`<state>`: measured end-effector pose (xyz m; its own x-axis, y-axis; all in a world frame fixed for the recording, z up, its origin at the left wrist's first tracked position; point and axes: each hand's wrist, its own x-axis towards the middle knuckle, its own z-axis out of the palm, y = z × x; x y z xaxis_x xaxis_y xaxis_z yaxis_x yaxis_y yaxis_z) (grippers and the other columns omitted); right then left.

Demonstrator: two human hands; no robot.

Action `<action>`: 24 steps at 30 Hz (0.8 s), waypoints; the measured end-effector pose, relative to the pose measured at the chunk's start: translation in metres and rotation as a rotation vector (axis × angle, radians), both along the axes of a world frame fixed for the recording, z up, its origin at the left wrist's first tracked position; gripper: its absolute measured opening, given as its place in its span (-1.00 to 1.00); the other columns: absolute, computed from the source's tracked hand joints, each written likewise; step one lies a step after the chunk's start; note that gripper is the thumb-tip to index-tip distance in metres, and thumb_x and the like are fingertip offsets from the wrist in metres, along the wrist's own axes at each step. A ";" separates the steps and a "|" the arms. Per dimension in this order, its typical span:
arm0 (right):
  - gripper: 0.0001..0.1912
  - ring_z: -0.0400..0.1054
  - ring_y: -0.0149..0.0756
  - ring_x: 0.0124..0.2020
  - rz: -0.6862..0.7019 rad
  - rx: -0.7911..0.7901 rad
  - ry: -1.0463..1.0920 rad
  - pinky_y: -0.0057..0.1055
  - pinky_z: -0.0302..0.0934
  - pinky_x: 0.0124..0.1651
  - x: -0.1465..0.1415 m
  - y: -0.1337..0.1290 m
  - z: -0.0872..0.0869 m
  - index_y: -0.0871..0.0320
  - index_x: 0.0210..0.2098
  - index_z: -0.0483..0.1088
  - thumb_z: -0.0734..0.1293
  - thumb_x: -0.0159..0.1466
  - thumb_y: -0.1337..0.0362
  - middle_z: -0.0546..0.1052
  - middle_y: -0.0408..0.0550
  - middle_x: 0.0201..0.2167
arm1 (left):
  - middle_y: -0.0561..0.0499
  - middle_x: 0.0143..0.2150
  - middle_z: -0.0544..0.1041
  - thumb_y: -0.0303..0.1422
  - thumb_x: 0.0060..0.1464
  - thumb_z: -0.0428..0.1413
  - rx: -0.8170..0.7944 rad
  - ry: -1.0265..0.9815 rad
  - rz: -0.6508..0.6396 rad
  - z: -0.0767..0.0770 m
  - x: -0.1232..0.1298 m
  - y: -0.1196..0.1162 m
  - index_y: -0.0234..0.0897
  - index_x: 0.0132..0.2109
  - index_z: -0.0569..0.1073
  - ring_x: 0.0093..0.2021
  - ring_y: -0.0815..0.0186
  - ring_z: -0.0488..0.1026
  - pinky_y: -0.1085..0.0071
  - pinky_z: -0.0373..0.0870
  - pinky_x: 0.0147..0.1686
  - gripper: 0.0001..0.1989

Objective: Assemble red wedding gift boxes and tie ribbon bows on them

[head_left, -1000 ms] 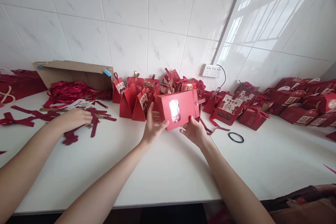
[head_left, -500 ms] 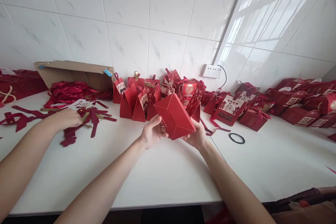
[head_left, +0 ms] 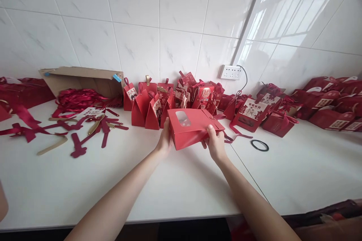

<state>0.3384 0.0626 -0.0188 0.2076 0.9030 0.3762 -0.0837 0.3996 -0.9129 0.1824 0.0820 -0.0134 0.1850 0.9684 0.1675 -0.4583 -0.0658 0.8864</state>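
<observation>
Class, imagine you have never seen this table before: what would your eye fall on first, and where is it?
First, the windowed red box, held above the table between the left hand and the right hand. Behind it, smaller red boxes crowd near the tiled wall. At left, a tangle of dark red ribbon spills from an open cardboard box.

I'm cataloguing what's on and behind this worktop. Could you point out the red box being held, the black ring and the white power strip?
Red box (head_left: 195,121): head view, on its upper face.
Black ring (head_left: 259,150): head view, on its near edge.
White power strip (head_left: 231,72): head view, on its socket face.
</observation>
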 end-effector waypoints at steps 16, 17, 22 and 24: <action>-0.59 0.27 -0.16 0.02 -0.178 0.335 -0.101 -0.22 0.21 0.03 -0.003 -0.006 0.001 0.05 0.05 0.22 0.21 0.26 0.05 0.36 0.05 0.00 | -0.08 0.06 0.46 0.24 -0.07 -0.08 0.336 0.235 0.243 -0.037 -0.011 0.008 -0.20 0.04 0.40 0.16 0.04 0.30 0.16 0.27 0.15 -0.28; -0.61 0.27 -0.16 0.02 -0.203 0.344 -0.106 -0.22 0.20 0.03 -0.003 -0.007 0.004 0.04 0.06 0.23 0.18 0.28 0.07 0.37 0.04 -0.01 | -0.09 0.02 0.49 0.21 -0.07 -0.05 0.396 0.276 0.231 -0.039 -0.013 0.008 -0.19 0.00 0.43 0.12 0.03 0.34 0.15 0.28 0.13 -0.32; -0.64 0.32 -0.20 -0.20 -0.336 0.318 -0.151 -0.27 0.24 -0.14 0.004 -0.010 0.011 0.05 0.00 0.32 0.09 0.33 0.07 0.43 0.01 -0.21 | -0.12 -0.06 0.52 -0.01 -0.02 0.07 0.518 0.502 0.025 -0.037 -0.016 0.001 -0.22 -0.02 0.43 0.03 0.00 0.39 0.06 0.31 0.06 -0.50; -0.63 0.31 -0.22 -0.27 -0.379 0.327 -0.169 -0.28 0.24 -0.19 0.008 -0.010 0.011 0.09 -0.06 0.37 0.08 0.33 0.06 0.43 -0.01 -0.27 | -0.13 -0.03 0.49 -0.09 -0.01 0.10 0.529 0.589 -0.084 -0.033 -0.016 -0.003 -0.26 0.03 0.38 0.03 0.01 0.39 0.09 0.32 0.04 -0.50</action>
